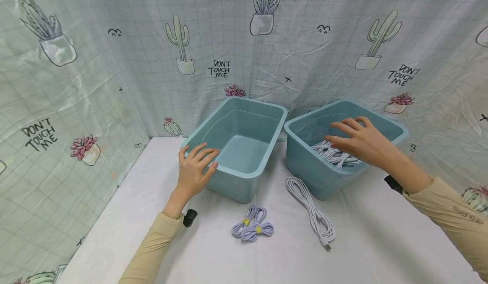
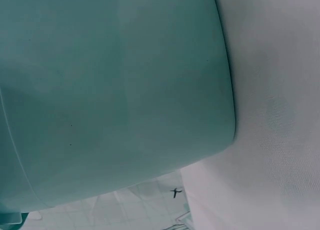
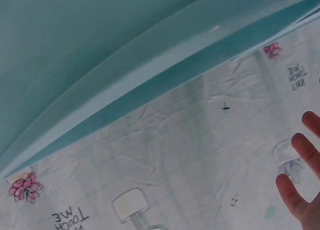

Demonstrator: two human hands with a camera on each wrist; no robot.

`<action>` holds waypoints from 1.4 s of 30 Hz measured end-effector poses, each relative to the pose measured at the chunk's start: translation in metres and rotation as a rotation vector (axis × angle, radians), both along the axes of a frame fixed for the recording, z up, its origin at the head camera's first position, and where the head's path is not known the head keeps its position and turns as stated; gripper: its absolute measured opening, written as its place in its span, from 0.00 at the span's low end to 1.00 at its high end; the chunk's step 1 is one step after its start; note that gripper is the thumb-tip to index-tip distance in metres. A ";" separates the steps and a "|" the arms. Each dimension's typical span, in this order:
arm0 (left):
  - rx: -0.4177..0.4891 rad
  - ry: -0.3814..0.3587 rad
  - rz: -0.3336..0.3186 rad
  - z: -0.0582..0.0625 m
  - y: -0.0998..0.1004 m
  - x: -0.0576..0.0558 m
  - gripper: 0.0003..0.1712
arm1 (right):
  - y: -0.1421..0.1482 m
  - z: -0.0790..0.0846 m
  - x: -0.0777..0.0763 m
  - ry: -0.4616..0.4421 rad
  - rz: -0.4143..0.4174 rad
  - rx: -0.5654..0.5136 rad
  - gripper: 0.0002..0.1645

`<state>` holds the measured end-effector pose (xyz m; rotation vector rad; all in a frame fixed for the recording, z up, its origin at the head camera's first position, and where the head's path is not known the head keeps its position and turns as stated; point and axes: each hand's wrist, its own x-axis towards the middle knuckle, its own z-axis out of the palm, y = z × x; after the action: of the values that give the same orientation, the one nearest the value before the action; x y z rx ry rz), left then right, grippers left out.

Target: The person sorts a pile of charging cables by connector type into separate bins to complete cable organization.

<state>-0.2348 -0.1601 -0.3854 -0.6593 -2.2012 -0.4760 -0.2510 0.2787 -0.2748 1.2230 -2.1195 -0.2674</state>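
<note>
My left hand (image 1: 192, 169) is at the front left corner of the left blue-green bin (image 1: 244, 174), its spread fingers over the rim. Above the right bin (image 1: 305, 165) my right hand (image 1: 360, 142) hovers with loosely bent fingers and nothing between them. White cables (image 1: 337, 156) lie heaped inside that right bin, partly hidden by the hand. The bare floor of the left bin shows. In the right wrist view, fingertips (image 3: 290, 190) appear at the right edge, apart from the bin rim (image 3: 125, 65).
Two lilac cable bundles (image 1: 259, 232) with yellow ties lie overlapping on the white table (image 1: 206, 254). A long folded white cable (image 1: 313, 212) with a USB plug rests in front of the right bin. Behind both bins hangs a cactus-print curtain (image 1: 145, 84).
</note>
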 end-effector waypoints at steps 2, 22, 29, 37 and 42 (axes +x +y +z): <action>-0.001 -0.004 0.001 0.000 0.000 0.000 0.34 | -0.004 -0.002 0.005 -0.011 0.015 0.006 0.35; -0.002 0.001 0.004 -0.001 0.000 -0.002 0.34 | -0.030 -0.019 0.041 0.005 0.070 0.182 0.44; 0.003 0.008 0.003 -0.001 -0.001 -0.003 0.34 | -0.037 -0.036 0.047 -0.014 0.066 0.296 0.42; 0.000 0.004 0.004 -0.001 -0.001 -0.002 0.34 | -0.040 -0.065 0.052 -0.058 0.103 0.348 0.38; -0.002 -0.003 0.009 0.000 0.000 -0.001 0.34 | -0.042 -0.083 0.052 -0.090 0.127 0.353 0.32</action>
<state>-0.2354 -0.1598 -0.3855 -0.6493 -2.2069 -0.4710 -0.1986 0.2369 -0.3578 1.5909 -2.1182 -0.5569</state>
